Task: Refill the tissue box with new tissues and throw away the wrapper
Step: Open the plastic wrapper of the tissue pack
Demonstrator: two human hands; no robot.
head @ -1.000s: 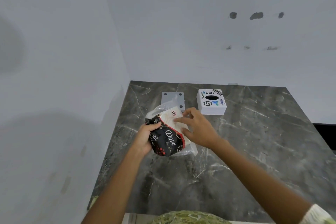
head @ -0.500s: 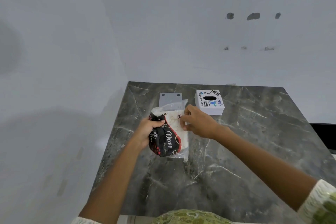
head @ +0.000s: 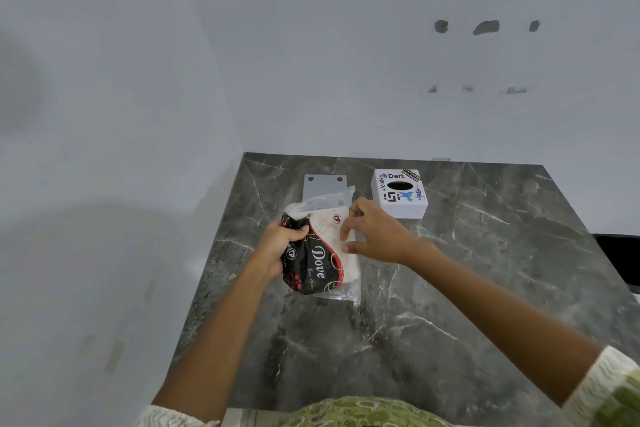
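Note:
A black, red and white "Dove" tissue pack (head: 317, 262) in clear plastic is held just above the dark marble counter (head: 450, 288). My left hand (head: 278, 246) grips its left upper edge. My right hand (head: 375, 230) rests on the pack's right upper side, fingers pinching the wrapper near its open clear top. The white tissue box (head: 400, 192), covered in stickers and with a dark oval slot on top, stands behind my right hand, apart from the pack.
A flat grey plate (head: 323, 184) with two holes lies behind the pack near the back wall. White walls close the counter on the left and back. A black object (head: 620, 256) sits beyond the counter's right edge.
The pack has turned slightly more upright between my hands. My right hand shifted a little along the pack's upper right side; my left hand keeps its grip.

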